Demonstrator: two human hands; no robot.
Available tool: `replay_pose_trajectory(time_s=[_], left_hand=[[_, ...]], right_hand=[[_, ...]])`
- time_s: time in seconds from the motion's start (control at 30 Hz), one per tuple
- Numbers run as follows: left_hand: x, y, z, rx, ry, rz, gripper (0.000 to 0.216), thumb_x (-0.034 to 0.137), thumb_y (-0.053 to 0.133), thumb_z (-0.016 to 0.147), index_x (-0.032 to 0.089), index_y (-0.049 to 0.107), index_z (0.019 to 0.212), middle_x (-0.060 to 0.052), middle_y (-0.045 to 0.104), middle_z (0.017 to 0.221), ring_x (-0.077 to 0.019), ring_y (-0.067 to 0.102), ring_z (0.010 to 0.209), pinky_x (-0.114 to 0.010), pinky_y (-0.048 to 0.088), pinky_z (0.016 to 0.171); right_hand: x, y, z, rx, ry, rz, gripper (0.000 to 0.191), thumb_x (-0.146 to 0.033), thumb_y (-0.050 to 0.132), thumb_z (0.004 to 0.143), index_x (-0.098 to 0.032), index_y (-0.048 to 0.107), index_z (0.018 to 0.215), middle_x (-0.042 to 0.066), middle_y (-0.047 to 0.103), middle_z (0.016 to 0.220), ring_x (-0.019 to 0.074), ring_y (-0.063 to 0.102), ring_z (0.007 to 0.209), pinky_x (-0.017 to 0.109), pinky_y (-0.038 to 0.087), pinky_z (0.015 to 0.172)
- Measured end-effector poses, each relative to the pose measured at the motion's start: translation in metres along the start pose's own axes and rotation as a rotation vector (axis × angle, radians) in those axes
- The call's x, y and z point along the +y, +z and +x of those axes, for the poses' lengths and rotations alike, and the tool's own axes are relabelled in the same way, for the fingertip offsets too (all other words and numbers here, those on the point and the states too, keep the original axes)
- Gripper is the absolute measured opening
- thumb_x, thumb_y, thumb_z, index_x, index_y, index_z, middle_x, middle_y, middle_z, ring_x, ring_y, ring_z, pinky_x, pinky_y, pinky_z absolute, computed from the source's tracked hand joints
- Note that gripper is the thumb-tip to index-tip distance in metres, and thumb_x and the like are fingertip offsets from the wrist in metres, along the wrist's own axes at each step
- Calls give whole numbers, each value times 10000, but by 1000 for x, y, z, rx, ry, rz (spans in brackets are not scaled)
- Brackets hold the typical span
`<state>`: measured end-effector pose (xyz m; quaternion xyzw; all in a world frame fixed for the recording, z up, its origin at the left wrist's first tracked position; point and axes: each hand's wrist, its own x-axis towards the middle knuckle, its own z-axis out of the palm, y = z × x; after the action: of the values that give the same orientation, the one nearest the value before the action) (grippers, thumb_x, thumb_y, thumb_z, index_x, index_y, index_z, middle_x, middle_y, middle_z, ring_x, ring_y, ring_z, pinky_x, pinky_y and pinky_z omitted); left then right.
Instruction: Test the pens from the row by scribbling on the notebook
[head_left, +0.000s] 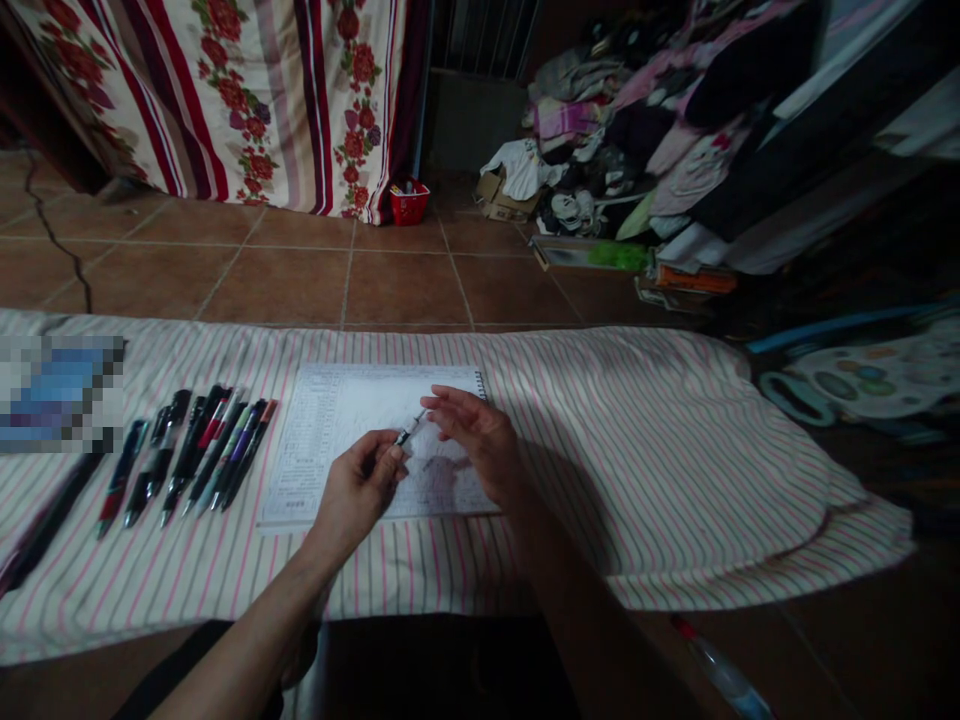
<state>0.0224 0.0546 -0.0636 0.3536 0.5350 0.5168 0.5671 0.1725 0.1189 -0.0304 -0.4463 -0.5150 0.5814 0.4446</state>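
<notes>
My left hand (364, 478) is closed around a pen (406, 434) with a dark barrel, its thin pale end pointing up and to the right. My right hand (480, 430) hovers beside that end, fingers stretched out and somewhat apart, with nothing clearly visible between them. Whether a fingertip touches the pen is hard to make out. Beneath both hands lies a spiral-bound notebook (307, 430) with printed, pale pages. To its left, several pens (217, 440) lie side by side, mostly dark-barrelled with some red, purple and clear parts.
A striped cloth (675, 450) covers the low table. Further left are a long dark object (52, 520) and a blurred-out rectangle (56, 395). A plastic bottle (724, 670) lies at lower right. Beyond are a red basket (409, 203) and piled clothes (622, 140).
</notes>
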Motion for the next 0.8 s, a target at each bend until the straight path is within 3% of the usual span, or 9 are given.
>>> replay_pose_trajectory(time_s=[0.2, 0.4, 0.6, 0.8], left_hand=[[9, 3, -2, 19, 1, -46, 331, 411, 670, 736, 147, 593, 920, 11, 599, 664, -81, 514, 563, -192, 372, 507], [12, 2, -2, 35, 7, -25, 325, 391, 690, 715, 138, 605, 900, -3, 626, 687, -87, 537, 568, -204, 400, 524], [2, -1, 0, 35, -26, -67, 330, 398, 694, 723, 160, 595, 929, 6, 624, 678, -77, 523, 537, -187, 371, 483], [1, -1, 0, 13, -15, -60, 329, 397, 689, 731, 154, 596, 932, 5, 619, 656, -76, 518, 545, -182, 371, 494]], right_hand=[[5, -27, 8, 168, -100, -194, 211, -339, 653, 699, -192, 677, 849, 42, 719, 809, 150, 623, 686, 273, 480, 601], [15, -52, 7, 130, -195, -588, 135, -231, 597, 742, -199, 693, 831, 41, 683, 811, 159, 626, 709, 303, 500, 677], [22, -45, 0, -53, -247, -901, 177, -131, 591, 780, -206, 702, 896, 53, 633, 884, 145, 609, 741, 277, 494, 692], [23, -34, 1, -30, -255, -1040, 196, -77, 579, 790, -205, 687, 894, 47, 631, 894, 151, 612, 783, 273, 480, 727]])
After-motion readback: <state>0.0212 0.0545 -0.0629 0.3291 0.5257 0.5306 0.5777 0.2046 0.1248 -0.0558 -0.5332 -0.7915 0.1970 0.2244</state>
